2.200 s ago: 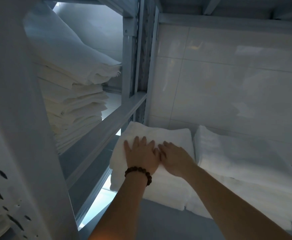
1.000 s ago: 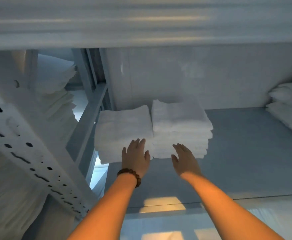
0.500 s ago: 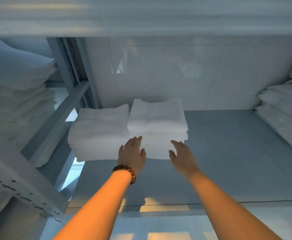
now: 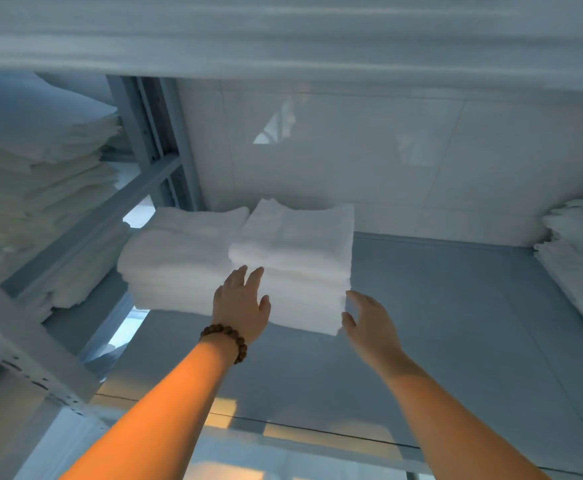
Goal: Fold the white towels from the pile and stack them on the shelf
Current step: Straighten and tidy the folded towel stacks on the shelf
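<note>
Towel stack (image 4: 297, 258) between left hand (image 4: 240, 306), right hand (image 4: 369, 323)

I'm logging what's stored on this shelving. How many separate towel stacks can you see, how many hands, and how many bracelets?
Folded white towel stacks: 4 (left of the post, two side by side at the back of the shelf, one at the right edge)
Hands: 2 (left hand, right hand)
Beaded bracelets: 1
Total: 7
</note>
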### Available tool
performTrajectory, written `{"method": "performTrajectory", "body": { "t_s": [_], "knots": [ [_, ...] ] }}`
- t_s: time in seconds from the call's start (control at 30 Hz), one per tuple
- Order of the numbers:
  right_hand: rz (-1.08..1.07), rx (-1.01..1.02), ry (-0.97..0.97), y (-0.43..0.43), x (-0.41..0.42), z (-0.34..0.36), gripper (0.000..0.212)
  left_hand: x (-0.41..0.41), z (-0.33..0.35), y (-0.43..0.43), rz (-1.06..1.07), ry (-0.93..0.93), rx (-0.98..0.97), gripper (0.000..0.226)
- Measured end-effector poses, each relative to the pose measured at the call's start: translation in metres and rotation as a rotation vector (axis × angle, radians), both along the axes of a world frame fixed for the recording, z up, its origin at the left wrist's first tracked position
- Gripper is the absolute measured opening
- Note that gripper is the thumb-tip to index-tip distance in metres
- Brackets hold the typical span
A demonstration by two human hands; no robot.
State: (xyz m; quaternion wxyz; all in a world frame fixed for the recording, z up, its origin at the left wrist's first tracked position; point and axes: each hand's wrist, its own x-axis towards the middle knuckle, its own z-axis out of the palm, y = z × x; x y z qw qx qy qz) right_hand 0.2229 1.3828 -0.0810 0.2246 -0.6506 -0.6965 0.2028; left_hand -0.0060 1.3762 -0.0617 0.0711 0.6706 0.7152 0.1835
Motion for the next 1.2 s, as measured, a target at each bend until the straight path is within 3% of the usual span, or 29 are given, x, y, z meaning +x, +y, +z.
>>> {"method": "performTrajectory", "body": {
  "t_s": [0.17,0.3,0.43,0.7,0.9,0.97,1.07,1.13,1.2],
  "knots": [
    [-0.006,0.013,0.049,0.02,-0.003,-0.004,0.069,-0.013,-0.002,0.03,0.018,0.055,-0.019,0.07],
    [-0.053,0.018,0.057,0.042,-0.018,-0.011,0.097,-0.02,-0.015,0.063,-0.049,0.245,-0.014,0.095],
    [-0.079,0.018,-0.033,0.061,-0.031,-0.027,0.103,-0.023,-0.035,0.087,-0.109,0.426,-0.016,0.112],
    [-0.078,0.107,-0.049,0.088,-0.025,-0.045,0.081,-0.019,-0.053,0.094,-0.065,0.473,0.115,0.077],
    [-0.029,0.079,-0.053,0.1,-0.015,-0.039,0.085,-0.011,-0.051,0.096,-0.069,0.464,0.175,0.066],
    [0.048,0.11,0.032,0.094,-0.013,-0.042,0.088,-0.011,-0.051,0.098,-0.071,0.431,0.219,0.066],
    [-0.083,0.193,0.433,0.096,-0.008,-0.034,0.081,-0.01,-0.051,0.1,-0.072,0.346,0.346,0.064],
    [-0.271,0.07,0.627,0.113,-0.006,-0.029,0.066,-0.007,-0.052,0.104,-0.09,0.309,0.377,0.062],
    [-0.305,-0.143,0.888,0.127,-0.014,-0.027,0.062,-0.005,-0.056,0.108,-0.119,0.309,0.35,0.064]
  ]
}}
